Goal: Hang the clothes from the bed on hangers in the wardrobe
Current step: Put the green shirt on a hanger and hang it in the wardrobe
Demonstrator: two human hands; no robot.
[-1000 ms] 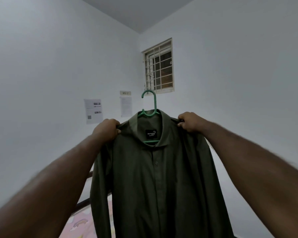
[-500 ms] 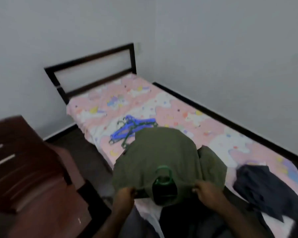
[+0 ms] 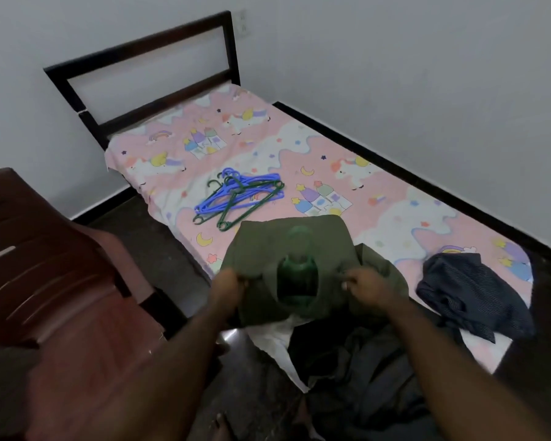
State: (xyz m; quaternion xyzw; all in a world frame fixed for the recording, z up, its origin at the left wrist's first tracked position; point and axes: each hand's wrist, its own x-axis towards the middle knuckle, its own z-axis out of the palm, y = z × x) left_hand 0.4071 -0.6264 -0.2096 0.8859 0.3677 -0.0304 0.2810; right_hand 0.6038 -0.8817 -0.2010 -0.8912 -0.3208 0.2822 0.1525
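While both hands are holding it up by the shoulders, the olive-green shirt (image 3: 264, 249) is hanging in the air over the near side edge of the bed (image 3: 268, 138), seen from above down its collar opening. The left hand (image 3: 228, 283) is pinching the shirt's left shoulder with curled fingers; the right hand (image 3: 365, 281) is pinching the opposite shoulder in the same way. A green hanger (image 3: 297, 276) is sitting inside the collar between the two hands, its hook blurred and rising toward the camera.

Farther along the pink unicorn-print bedsheet (image 3: 395, 173), a loose pile of blue and green hangers (image 3: 240, 195) is lying flat, well apart from the shirt. A navy striped garment (image 3: 473, 296) is lying crumpled near the foot end of the mattress, to the right of the right hand. Below the shirt, a heap of dark clothes (image 3: 363, 361) is spilling over the near edge of the bed, with a white cloth (image 3: 277, 340) lying beside it. A dark wooden headboard (image 3: 147, 58) is standing against the white wall (image 3: 427, 58) at the far end. A reddish-brown slatted chair (image 3: 61, 265) is standing on the dark floor (image 3: 159, 243) at the left, near the left forearm. A bare foot (image 3: 220, 424) is showing at the bottom edge.
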